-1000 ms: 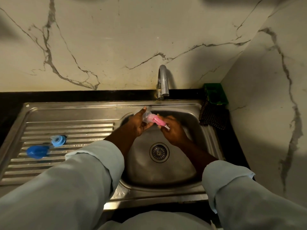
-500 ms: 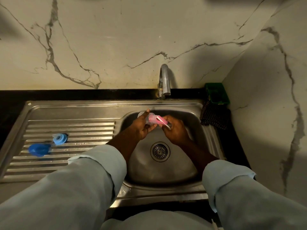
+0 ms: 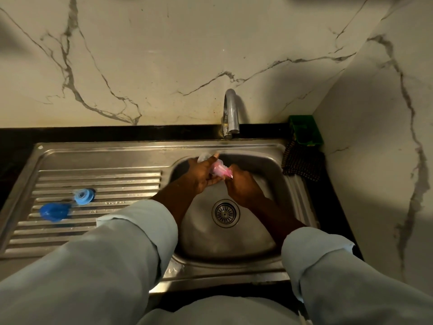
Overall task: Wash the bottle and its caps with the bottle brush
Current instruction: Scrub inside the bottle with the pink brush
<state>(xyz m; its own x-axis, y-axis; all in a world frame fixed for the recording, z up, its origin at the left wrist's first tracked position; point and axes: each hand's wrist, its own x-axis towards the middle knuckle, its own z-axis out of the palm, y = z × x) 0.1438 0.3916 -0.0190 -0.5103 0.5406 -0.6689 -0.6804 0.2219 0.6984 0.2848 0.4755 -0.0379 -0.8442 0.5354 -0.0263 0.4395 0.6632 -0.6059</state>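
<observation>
Over the steel sink basin (image 3: pixel 236 245), my left hand (image 3: pixel 199 174) holds a small clear bottle (image 3: pixel 216 167), its fingers curled round it. A pink bottle brush (image 3: pixel 223 172) is pushed into the bottle, and my right hand (image 3: pixel 241 186) grips its handle. Most of the bottle is hidden by my fingers. Two blue caps lie on the ribbed drainboard (image 3: pixel 98 184) at the left: a light blue round cap (image 3: pixel 82 196) and a darker blue cap (image 3: pixel 54 211) beside it.
A chrome tap (image 3: pixel 230 113) stands behind the basin against the marble wall. At the back right corner sit a green holder (image 3: pixel 304 130) and a dark dotted cloth (image 3: pixel 302 163). The drain (image 3: pixel 225 213) lies in the basin's middle.
The pink brush has slid deeper into the bottle and both hands have shifted slightly. The blue caps stay where they were.
</observation>
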